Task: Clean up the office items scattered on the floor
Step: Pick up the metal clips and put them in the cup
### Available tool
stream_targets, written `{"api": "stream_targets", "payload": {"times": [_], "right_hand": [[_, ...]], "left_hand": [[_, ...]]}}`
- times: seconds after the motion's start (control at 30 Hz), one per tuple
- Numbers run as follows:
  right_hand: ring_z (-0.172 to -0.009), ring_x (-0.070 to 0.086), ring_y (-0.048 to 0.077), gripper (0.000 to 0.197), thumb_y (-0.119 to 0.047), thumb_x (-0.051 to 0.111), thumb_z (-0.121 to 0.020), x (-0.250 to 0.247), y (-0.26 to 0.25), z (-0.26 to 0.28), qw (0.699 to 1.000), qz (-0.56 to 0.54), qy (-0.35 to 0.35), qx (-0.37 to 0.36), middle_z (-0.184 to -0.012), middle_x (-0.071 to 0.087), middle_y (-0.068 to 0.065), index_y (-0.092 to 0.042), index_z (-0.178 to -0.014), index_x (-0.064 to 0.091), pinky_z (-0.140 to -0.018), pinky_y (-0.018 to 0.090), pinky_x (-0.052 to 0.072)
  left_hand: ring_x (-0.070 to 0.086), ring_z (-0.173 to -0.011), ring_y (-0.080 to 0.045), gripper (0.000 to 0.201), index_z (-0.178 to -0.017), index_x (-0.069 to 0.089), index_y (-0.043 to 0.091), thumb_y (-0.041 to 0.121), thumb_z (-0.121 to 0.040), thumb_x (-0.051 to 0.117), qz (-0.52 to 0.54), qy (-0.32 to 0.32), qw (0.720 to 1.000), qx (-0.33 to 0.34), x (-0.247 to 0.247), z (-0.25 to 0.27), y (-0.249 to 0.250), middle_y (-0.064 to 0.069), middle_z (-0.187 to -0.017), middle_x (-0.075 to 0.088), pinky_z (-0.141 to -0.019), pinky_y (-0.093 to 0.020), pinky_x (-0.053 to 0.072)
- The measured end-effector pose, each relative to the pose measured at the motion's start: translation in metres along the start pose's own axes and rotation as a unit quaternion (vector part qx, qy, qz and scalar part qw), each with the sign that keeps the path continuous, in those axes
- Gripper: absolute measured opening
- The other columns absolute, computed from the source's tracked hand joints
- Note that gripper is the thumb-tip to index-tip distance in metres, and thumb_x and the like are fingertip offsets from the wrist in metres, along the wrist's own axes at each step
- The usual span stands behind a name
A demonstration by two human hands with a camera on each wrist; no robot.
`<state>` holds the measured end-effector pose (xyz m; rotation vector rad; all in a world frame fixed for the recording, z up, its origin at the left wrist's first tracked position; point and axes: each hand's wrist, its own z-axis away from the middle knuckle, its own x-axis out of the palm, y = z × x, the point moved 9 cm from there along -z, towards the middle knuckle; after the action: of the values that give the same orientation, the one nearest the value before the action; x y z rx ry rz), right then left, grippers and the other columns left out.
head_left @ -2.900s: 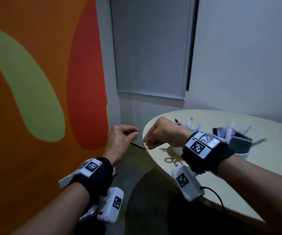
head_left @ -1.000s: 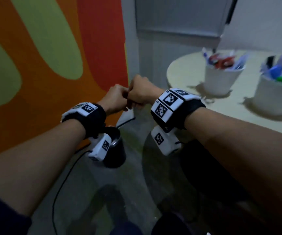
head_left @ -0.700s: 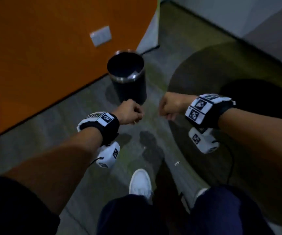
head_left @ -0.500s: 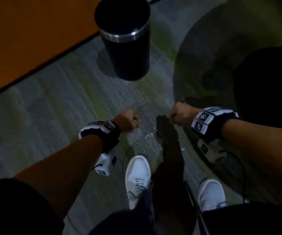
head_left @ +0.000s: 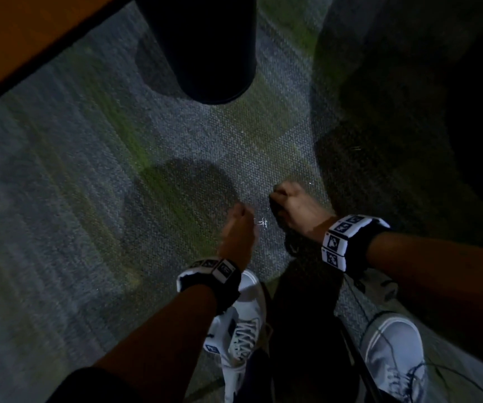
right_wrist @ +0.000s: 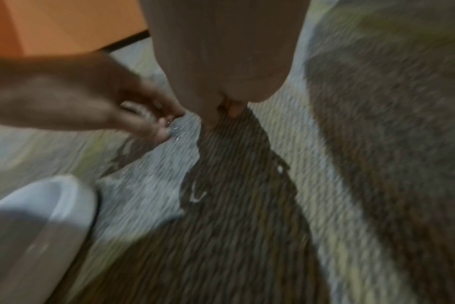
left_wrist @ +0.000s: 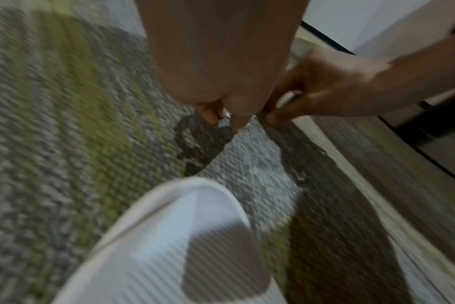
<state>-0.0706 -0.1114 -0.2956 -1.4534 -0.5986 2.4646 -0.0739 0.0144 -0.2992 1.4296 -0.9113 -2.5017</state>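
Note:
Several tiny shiny metal pieces (head_left: 262, 223) lie on the grey-green carpet between my two hands; they also glint in the right wrist view (right_wrist: 177, 129). My left hand (head_left: 240, 225) points down with its fingertips (right_wrist: 166, 125) right at the pieces; motion blur hides whether it pinches any. A glint shows by its thumb tip (left_wrist: 227, 114). My right hand (head_left: 288, 203) hovers just right of the pieces, fingers curled into a loose fist, nothing visible in it. Another small pale piece (right_wrist: 196, 197) lies in the hand's shadow.
A black round bin (head_left: 205, 48) stands on the carpet ahead of my hands. The orange wall (head_left: 16, 30) runs along the upper left. My white shoes (head_left: 246, 324) (head_left: 391, 350) are just behind the hands. A dark shadowed area (head_left: 438, 97) fills the right.
The view dropped from the table and wall to the floor. Both hands came down toward the carpet, and the left hand stretched its fingers to the shiny pieces.

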Motion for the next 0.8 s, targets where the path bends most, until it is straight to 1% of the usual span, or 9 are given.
{"api": "stream_targets", "payload": {"times": [0.07, 0.1, 0.2, 0.33, 0.43, 0.5, 0.6, 0.73, 0.8], "right_hand": [[-0.117, 0.043, 0.03, 0.037, -0.004, 0.061, -0.087, 0.016, -0.013, 0.009, 1.0, 0.005, 0.009, -0.027, -0.128, 0.046, 0.014, -0.001, -0.124, 0.057, -0.093, 0.042, 0.047], [-0.112, 0.047, 0.031, 0.035, -0.003, 0.064, -0.085, 0.024, -0.019, 0.013, 0.999, 0.006, 0.008, -0.048, -0.124, 0.049, 0.015, -0.001, -0.12, 0.059, -0.087, 0.044, 0.05], [-0.102, 0.054, 0.031, 0.032, 0.002, 0.068, -0.078, 0.034, -0.023, 0.021, 0.996, -0.024, 0.002, -0.088, -0.113, 0.056, 0.015, -0.001, -0.11, 0.065, -0.08, 0.044, 0.052], [-0.104, 0.056, 0.032, 0.033, -0.002, 0.061, -0.085, 0.003, 0.019, 0.017, 0.988, -0.11, 0.104, 0.016, -0.111, 0.059, 0.014, -0.004, -0.118, 0.066, -0.093, 0.038, 0.048], [-0.105, 0.053, 0.033, 0.036, -0.01, 0.065, -0.087, 0.011, 0.027, 0.022, 0.991, -0.084, 0.1, 0.034, -0.111, 0.056, 0.016, -0.003, -0.122, 0.063, -0.091, 0.039, 0.049], [-0.104, 0.051, 0.032, 0.039, -0.014, 0.069, -0.085, 0.02, 0.014, 0.027, 0.993, -0.069, 0.098, 0.013, -0.111, 0.054, 0.015, -0.003, -0.121, 0.062, -0.088, 0.039, 0.05], [-0.104, 0.051, 0.031, 0.041, -0.013, 0.071, -0.082, 0.038, -0.011, 0.03, 0.995, -0.052, 0.084, -0.019, -0.115, 0.052, 0.014, -0.004, -0.12, 0.061, -0.084, 0.038, 0.051], [-0.106, 0.052, 0.031, 0.036, -0.009, 0.068, -0.083, 0.047, -0.027, 0.028, 0.994, -0.063, 0.055, -0.063, -0.117, 0.054, 0.013, -0.004, -0.118, 0.063, -0.084, 0.042, 0.052], [-0.106, 0.055, 0.031, 0.038, -0.006, 0.069, -0.082, 0.04, -0.017, 0.026, 0.991, -0.113, 0.062, -0.041, -0.114, 0.057, 0.013, -0.003, -0.119, 0.064, -0.091, 0.038, 0.05]], "left_hand": [[0.038, -0.08, -0.017, 0.023, -0.081, 0.048, 0.017, 0.011, -0.102, 0.042, 0.165, 0.061, 0.984, -0.04, 0.003, 0.008, -0.012, 0.001, -0.081, 0.046, -0.08, -0.036, 0.036], [0.038, -0.076, -0.016, 0.025, -0.076, 0.047, 0.025, 0.02, -0.101, 0.045, 0.194, 0.057, 0.979, -0.038, 0.009, 0.01, -0.016, 0.006, -0.077, 0.044, -0.076, -0.036, 0.037], [0.052, -0.084, -0.014, 0.015, -0.082, 0.055, 0.038, 0.043, -0.091, 0.043, 0.045, -0.009, 0.996, 0.077, 0.013, 0.011, -0.007, 0.009, -0.09, 0.055, -0.085, -0.04, 0.046], [0.061, -0.084, -0.035, 0.013, -0.096, 0.069, 0.005, 0.009, -0.087, 0.061, 0.026, 0.069, 0.996, 0.042, -0.016, 0.002, -0.033, -0.018, -0.096, 0.063, -0.074, -0.041, 0.053], [0.055, -0.105, -0.032, 0.032, -0.114, 0.067, 0.008, 0.012, -0.082, 0.07, 0.026, 0.029, 0.998, 0.044, -0.008, 0.006, -0.047, -0.015, -0.116, 0.06, -0.089, -0.04, 0.05], [0.051, -0.114, -0.031, 0.043, -0.116, 0.063, 0.009, 0.018, -0.077, 0.078, 0.004, -0.02, 0.998, 0.052, 0.004, 0.013, -0.05, -0.012, -0.123, 0.055, -0.096, -0.039, 0.046], [0.056, -0.106, -0.035, 0.033, -0.106, 0.064, 0.001, 0.018, -0.079, 0.072, -0.006, -0.043, 0.996, 0.072, 0.017, 0.016, -0.036, -0.016, -0.113, 0.058, -0.092, -0.043, 0.048], [0.057, -0.108, -0.043, 0.029, -0.101, 0.059, 0.017, 0.039, -0.088, 0.047, 0.023, -0.02, 0.997, 0.075, 0.027, 0.013, -0.031, -0.008, -0.109, 0.058, -0.094, -0.058, 0.047], [0.064, -0.095, -0.038, 0.018, -0.097, 0.065, 0.012, 0.026, -0.088, 0.057, 0.088, -0.02, 0.995, 0.049, 0.022, 0.012, -0.028, -0.01, -0.103, 0.064, -0.085, -0.05, 0.054]]}}
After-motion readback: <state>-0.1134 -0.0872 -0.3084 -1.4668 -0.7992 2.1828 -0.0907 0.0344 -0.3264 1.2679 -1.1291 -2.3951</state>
